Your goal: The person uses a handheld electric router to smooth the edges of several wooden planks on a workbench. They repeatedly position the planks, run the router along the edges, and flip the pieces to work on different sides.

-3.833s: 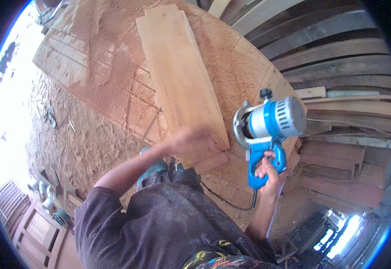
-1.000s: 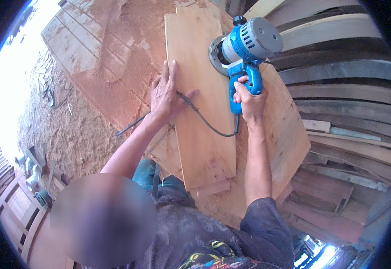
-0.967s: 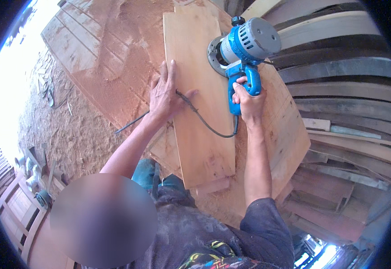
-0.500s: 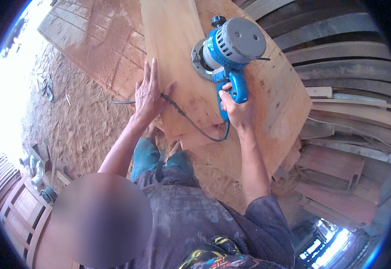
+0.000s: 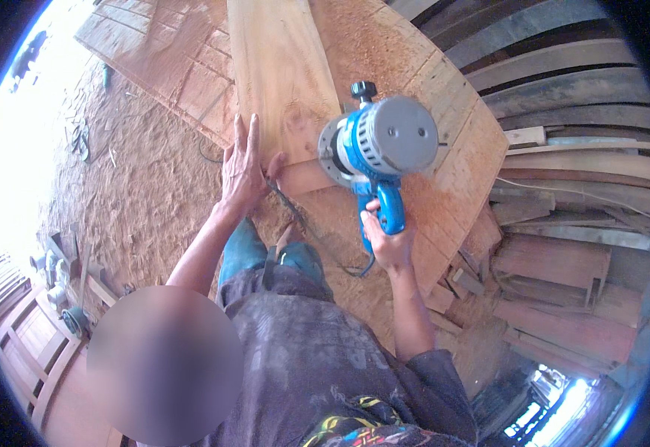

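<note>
Two hands are at work in the middle of the frame. The left hand [image 5: 244, 165] lies flat, fingers spread, on the near end of a long plank [image 5: 280, 74] running to the top centre. The right hand [image 5: 389, 240] is wrapped tight round the blue handle of a power planer [image 5: 378, 145], which sits at the plank's near right corner, just right of the left hand. A black cord [image 5: 317, 238] trails between the hands. Under the plank lies a sawdust-covered board [image 5: 444, 171]; stacked timber [image 5: 563, 223] fills the right side
</note>
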Demonstrator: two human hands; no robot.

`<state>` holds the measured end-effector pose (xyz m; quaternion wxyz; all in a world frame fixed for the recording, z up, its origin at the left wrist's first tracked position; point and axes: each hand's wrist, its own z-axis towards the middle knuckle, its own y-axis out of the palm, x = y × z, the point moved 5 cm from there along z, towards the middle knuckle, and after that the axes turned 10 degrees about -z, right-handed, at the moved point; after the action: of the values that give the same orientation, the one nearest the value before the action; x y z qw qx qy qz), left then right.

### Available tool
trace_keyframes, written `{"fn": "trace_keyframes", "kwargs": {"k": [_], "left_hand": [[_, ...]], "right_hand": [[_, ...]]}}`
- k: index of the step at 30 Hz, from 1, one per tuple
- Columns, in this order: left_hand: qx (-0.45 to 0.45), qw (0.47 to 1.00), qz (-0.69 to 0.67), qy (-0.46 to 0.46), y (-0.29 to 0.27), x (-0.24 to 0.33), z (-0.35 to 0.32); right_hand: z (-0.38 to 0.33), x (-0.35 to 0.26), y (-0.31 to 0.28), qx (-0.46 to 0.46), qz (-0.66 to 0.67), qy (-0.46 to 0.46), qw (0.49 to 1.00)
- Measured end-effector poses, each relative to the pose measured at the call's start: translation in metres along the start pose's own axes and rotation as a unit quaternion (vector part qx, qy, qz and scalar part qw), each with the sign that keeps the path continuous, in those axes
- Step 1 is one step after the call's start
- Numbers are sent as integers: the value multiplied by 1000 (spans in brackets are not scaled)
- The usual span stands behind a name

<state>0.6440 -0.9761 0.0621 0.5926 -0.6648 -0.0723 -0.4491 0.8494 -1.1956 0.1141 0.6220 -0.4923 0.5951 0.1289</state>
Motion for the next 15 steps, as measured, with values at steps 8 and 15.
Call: {"fn": "trace_keyframes", "kwargs": {"k": [8, 15], "left_hand": [[56, 996, -50, -43, -15, -23, -12], [45, 990, -114, -71, -5, -25, 32]], "right_hand": [[-37, 16, -14, -10, -3, 2, 1000], [-28, 8, -9, -17, 4, -20, 1000]]}}
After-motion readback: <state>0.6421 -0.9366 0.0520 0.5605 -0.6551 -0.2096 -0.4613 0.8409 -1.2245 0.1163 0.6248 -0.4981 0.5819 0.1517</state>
